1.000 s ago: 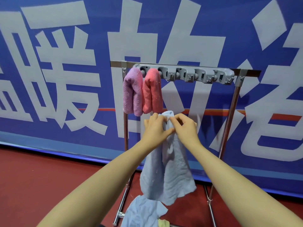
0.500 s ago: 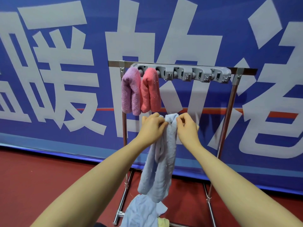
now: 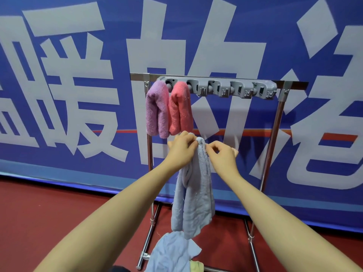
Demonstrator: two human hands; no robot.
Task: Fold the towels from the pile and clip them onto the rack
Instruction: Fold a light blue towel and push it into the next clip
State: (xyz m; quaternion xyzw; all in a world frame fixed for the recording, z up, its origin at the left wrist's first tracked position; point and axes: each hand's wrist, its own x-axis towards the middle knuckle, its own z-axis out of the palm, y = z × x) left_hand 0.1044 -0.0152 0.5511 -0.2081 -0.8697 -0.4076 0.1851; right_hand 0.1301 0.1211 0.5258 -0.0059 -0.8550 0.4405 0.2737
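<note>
A light blue towel (image 3: 193, 197) hangs bunched lengthwise in front of the metal rack (image 3: 275, 122). My left hand (image 3: 181, 149) grips its top end from the left. My right hand (image 3: 223, 154) pinches the same top end from the right. Both hands are below the grey clip bar (image 3: 231, 89) on the rack's top rail. A purple towel (image 3: 157, 110) and a pink towel (image 3: 179, 108) hang folded in the bar's two leftmost clips. The other clips are empty. The pile (image 3: 172, 254) of towels lies at the bottom, a light blue one on top.
A blue banner (image 3: 78, 95) with large white characters stands right behind the rack. The floor (image 3: 49, 213) is red. The rack's base bars (image 3: 146, 252) run along the floor beside the pile. A yellowish cloth (image 3: 196, 266) peeks out of the pile.
The towel, spread wide a second ago, is now gathered into a narrow hanging strip. My right hand has shifted slightly right of the towel's top; my left hand keeps its grip.
</note>
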